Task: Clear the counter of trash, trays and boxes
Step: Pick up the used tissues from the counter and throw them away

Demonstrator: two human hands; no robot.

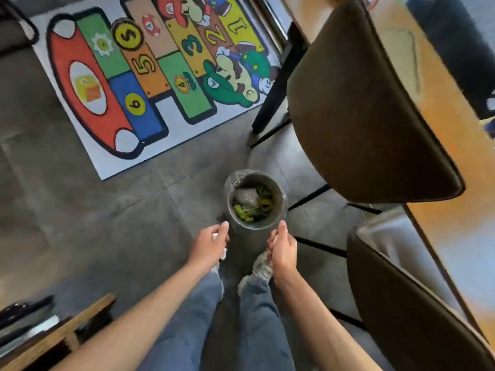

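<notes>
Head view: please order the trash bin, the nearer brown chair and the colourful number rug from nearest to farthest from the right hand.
From the right hand:
1. Trash bin, just ahead, at the fingertips.
2. Nearer brown chair, to the right.
3. Colourful number rug, far ahead on the left.

One wide-angle head view looks steeply down past both forearms to the floor. The left hand (211,243) and right hand (284,247) sit low in the centre, the bin (254,202) just beyond their fingertips, the rug (150,76) well beyond the left hand.
</notes>
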